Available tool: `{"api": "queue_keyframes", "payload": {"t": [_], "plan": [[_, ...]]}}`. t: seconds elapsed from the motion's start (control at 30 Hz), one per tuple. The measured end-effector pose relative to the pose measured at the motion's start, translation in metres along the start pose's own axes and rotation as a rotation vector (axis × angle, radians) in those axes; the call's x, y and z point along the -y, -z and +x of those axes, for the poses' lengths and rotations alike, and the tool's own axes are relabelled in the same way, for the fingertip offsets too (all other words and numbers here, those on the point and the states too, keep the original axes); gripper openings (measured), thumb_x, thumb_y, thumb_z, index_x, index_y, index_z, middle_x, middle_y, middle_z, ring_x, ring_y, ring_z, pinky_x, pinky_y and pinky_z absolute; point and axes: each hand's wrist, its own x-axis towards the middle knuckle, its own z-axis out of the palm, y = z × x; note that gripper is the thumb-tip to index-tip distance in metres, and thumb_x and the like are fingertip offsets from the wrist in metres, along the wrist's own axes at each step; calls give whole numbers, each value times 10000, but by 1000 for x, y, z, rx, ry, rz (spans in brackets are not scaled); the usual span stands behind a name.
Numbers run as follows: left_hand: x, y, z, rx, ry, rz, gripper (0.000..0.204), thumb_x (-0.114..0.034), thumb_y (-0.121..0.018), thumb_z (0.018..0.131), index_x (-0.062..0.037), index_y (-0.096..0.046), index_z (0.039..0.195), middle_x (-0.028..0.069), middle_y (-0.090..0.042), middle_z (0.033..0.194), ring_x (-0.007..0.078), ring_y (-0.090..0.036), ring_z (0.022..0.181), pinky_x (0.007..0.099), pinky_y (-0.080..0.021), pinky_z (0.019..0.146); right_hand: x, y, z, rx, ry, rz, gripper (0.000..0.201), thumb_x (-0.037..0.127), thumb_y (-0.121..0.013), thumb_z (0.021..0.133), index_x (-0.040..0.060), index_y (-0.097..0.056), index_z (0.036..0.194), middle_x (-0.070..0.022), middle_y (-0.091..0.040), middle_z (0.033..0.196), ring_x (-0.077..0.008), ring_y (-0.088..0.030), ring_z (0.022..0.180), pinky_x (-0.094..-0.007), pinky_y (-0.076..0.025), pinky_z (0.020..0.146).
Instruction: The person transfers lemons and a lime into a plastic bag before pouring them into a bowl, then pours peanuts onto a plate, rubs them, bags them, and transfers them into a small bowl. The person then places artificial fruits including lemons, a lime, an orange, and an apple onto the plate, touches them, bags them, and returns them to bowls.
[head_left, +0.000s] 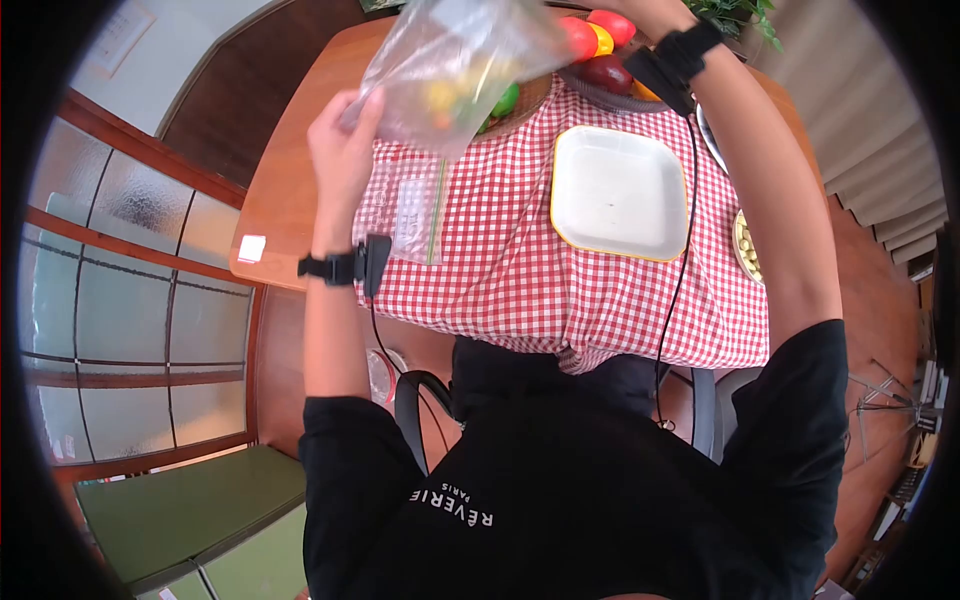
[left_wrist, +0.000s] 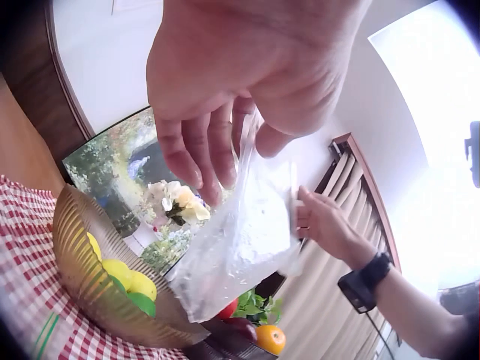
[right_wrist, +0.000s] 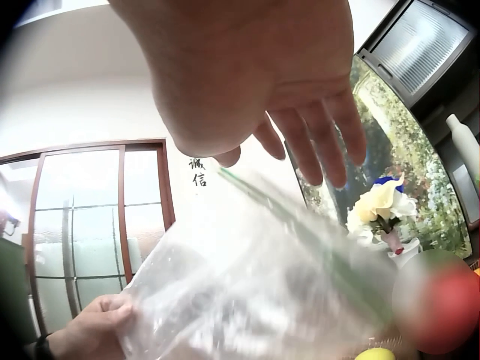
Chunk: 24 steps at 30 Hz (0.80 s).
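A clear plastic zip bag is held up over the far side of the table, spread between both hands. My left hand pinches its near left edge between thumb and fingers. At the opposite edge, by the green zip strip, my right hand grips the bag; the head view cuts off most of that hand. Through the film show blurred yellow and green fruits. Behind and below the bag stands a brown ribbed basket with yellow fruits and green ones.
A dark basket holds red, yellow and orange produce. Nearer stands a white yellow-rimmed tray. Another zip bag lies flat on the checkered cloth. At the right sits a dish of small pale pieces. A cable hangs across the table.
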Motion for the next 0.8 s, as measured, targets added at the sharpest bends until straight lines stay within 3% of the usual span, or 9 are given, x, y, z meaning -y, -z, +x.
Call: {"api": "queue_keyframes", "payload": {"t": [0.07, 0.13, 0.23, 0.33, 0.43, 0.6, 0.67, 0.73, 0.8], "plan": [[-2, 12, -39, -113, 115, -199, 220, -181, -703, 1055, 39, -713, 1059, 37, -717, 924, 105, -686, 861, 305, -588, 780, -5, -8, -18, -137, 81, 151, 448, 353, -614, 1049, -20, -668, 1292, -247, -768, 985, -389, -760, 945, -461, -579, 828], [0, 21, -75, -265, 238, -459, 214, -188, -657, 1079, 22, -698, 1092, 68, -716, 1013, 150, -698, 938, 363, -603, 851, 28, 15, -47, 7, -245, 170, 427, 321, -624, 1049, -21, -664, 1301, -216, -780, 986, -310, -776, 913, -399, -595, 811], [6, 20, -127, -576, 304, -608, 266, -213, -616, 1093, 10, -640, 1237, 105, -690, 1225, 210, -681, 1083, 427, -573, 1007, 32, 9, -105, -120, -257, 347, 358, 241, -641, 1050, -19, -667, 1295, -188, -782, 969, -257, -773, 881, -362, -597, 798], [7, -5, -177, -753, 421, -742, 345, -231, -593, 1101, 4, -575, 1353, 139, -660, 1360, 270, -679, 1177, 429, -572, 1024, 17, 3, -165, -138, -337, 396, 352, 168, -613, 1093, -14, -650, 1392, -129, -764, 1218, -182, -736, 1103, -325, -555, 992], [-5, -44, -208, -594, 605, -852, 403, -231, -583, 1106, 22, -527, 1415, 185, -639, 1410, 318, -664, 1262, 421, -614, 955, 0, 5, -216, -313, -461, 473, 318, 166, -664, 1062, -18, -697, 1319, -136, -792, 1120, -199, -758, 1040, -329, -579, 947], [-44, -48, -220, 141, 870, -525, 397, -267, -573, 1118, 43, -605, 1363, 223, -724, 1228, 338, -760, 1093, 373, -659, 819, -34, 3, -275, -439, -659, 476, 319, 146, -635, 1077, -72, -684, 1304, -161, -782, 1126, -209, -747, 1046, -335, -574, 969], [-51, -46, -227, 94, 883, -384, 247, -147, -680, 1053, 49, -705, 1202, 195, -764, 1069, 290, -787, 936, 354, -642, 725, -41, -2, -290, -459, -731, 489, 327, 145, -634, 1079, -92, -677, 1300, -173, -780, 1124, -210, -749, 1022, -335, -568, 986], [-61, -43, -220, 118, 201, 210, 165, -75, -775, 963, 28, -752, 1090, 178, -761, 980, 234, -733, 756, 317, -572, 617, -43, -12, -299, -506, -761, 519, 308, 136, -642, 1073, -76, -690, 1292, -166, -782, 1135, -202, -749, 1023, -327, -571, 976], [-72, -52, -200, 133, 100, 316, 160, -33, -833, 867, 8, -760, 1004, 166, -725, 991, 251, -662, 757, 345, -536, 662, -42, -18, -308, -533, -783, 448, 281, 121, -650, 1066, -54, -708, 1278, -152, -787, 1128, -193, -752, 1042, -319, -578, 961]]}}
